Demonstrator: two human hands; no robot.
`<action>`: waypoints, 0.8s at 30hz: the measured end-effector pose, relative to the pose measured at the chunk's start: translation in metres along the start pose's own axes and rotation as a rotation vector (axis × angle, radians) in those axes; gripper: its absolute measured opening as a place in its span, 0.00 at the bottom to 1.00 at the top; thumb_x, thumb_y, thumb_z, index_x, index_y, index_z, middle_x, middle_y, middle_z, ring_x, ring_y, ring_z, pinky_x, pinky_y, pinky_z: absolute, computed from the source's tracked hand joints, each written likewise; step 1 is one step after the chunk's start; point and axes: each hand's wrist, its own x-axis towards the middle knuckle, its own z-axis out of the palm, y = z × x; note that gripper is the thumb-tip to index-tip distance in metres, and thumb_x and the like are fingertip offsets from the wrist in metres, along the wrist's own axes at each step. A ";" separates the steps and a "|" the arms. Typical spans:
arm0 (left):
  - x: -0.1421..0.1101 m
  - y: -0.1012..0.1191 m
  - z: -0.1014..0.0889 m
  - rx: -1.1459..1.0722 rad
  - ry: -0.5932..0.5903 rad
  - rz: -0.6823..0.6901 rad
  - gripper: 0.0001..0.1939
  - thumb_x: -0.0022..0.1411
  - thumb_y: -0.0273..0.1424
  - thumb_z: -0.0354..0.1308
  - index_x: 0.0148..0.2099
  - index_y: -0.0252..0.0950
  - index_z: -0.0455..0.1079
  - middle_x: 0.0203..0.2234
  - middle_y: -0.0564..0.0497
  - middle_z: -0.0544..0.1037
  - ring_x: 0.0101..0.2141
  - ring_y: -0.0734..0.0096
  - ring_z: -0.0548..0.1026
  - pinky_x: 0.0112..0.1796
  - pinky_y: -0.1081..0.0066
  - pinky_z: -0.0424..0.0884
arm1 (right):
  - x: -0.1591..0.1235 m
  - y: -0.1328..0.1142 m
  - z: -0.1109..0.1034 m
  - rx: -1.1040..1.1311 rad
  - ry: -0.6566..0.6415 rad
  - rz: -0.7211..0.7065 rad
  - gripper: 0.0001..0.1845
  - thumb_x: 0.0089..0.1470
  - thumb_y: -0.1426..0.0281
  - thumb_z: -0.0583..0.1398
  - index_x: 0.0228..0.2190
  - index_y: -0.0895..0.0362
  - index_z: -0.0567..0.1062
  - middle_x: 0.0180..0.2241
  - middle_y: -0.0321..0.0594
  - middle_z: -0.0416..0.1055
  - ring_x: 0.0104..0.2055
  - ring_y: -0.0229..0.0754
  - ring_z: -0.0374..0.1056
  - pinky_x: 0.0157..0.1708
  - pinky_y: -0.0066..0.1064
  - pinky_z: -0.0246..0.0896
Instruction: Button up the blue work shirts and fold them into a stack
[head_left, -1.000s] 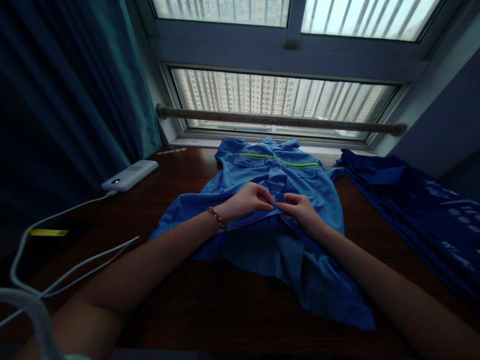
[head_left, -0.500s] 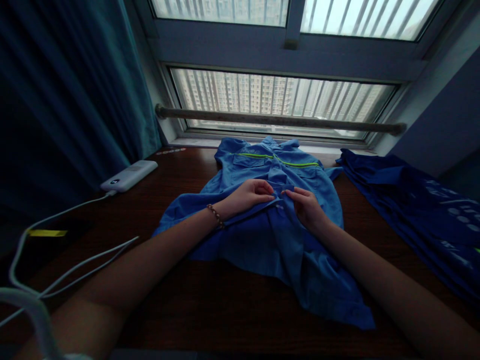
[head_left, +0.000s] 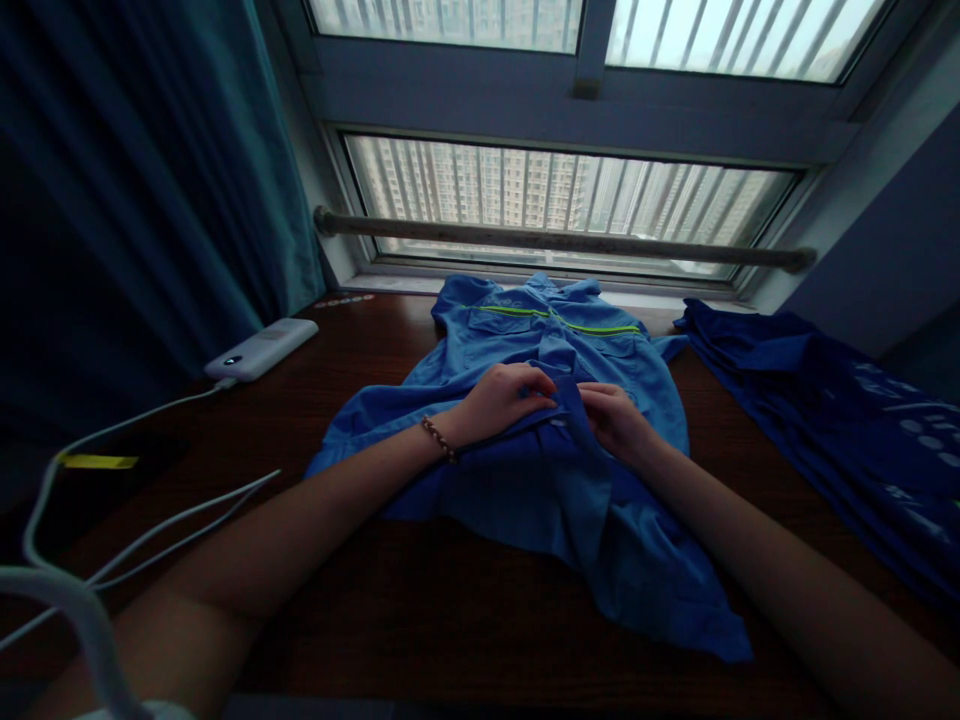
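A blue work shirt (head_left: 645, 420) with a bright yellow-green stripe across the chest lies spread on the table, its collar towards the window. My left hand (head_left: 510, 397), with a braided bracelet at the wrist, pinches the cloth near the middle of the shirt front. Just to its right, my right hand (head_left: 613, 415) grips the front edge of the shirt, which is lifted in a raised strip between the two hands. That strip partly hides the right fingertips. A small pale spot, perhaps a button, shows on the cloth below the hands.
Dark blue folded clothing (head_left: 847, 430) with white print lies at the right. At the left are a white power bank (head_left: 262, 350) and its white cable (head_left: 150, 405) on the brown wooden table (head_left: 360, 620). A metal bar (head_left: 555, 240) crosses the window behind.
The hands drew slightly apart from near touching. The shirt's front edge has been lifted and turned up between them, now covering part of the right fingers.
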 end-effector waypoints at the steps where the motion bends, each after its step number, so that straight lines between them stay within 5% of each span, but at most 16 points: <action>1: 0.000 0.000 0.000 0.021 -0.001 0.011 0.08 0.54 0.33 0.57 0.35 0.33 0.70 0.29 0.50 0.74 0.32 0.73 0.72 0.34 0.72 0.67 | 0.000 0.000 0.000 -0.026 0.015 0.002 0.09 0.35 0.70 0.65 0.24 0.59 0.75 0.22 0.36 0.70 0.23 0.33 0.65 0.25 0.24 0.61; 13: -0.006 -0.005 0.004 0.378 -0.031 0.254 0.12 0.61 0.35 0.48 0.35 0.32 0.68 0.27 0.49 0.72 0.32 0.71 0.69 0.35 0.70 0.65 | 0.004 0.007 -0.001 -0.328 0.045 -0.074 0.13 0.33 0.66 0.67 0.24 0.59 0.73 0.22 0.33 0.69 0.22 0.30 0.62 0.22 0.22 0.57; 19: -0.007 -0.004 0.006 0.632 0.010 0.426 0.13 0.63 0.33 0.44 0.47 0.34 0.63 0.42 0.45 0.70 0.41 0.67 0.67 0.39 0.66 0.62 | 0.004 0.007 -0.001 -0.387 0.029 -0.095 0.13 0.33 0.66 0.66 0.23 0.60 0.72 0.21 0.32 0.68 0.23 0.31 0.63 0.24 0.23 0.58; 24: -0.009 -0.007 0.005 0.817 -0.076 0.494 0.12 0.64 0.27 0.41 0.36 0.33 0.66 0.30 0.48 0.72 0.34 0.70 0.68 0.35 0.67 0.60 | 0.004 0.010 0.000 -0.419 -0.006 -0.134 0.13 0.32 0.66 0.66 0.23 0.59 0.71 0.21 0.32 0.68 0.22 0.31 0.61 0.23 0.24 0.56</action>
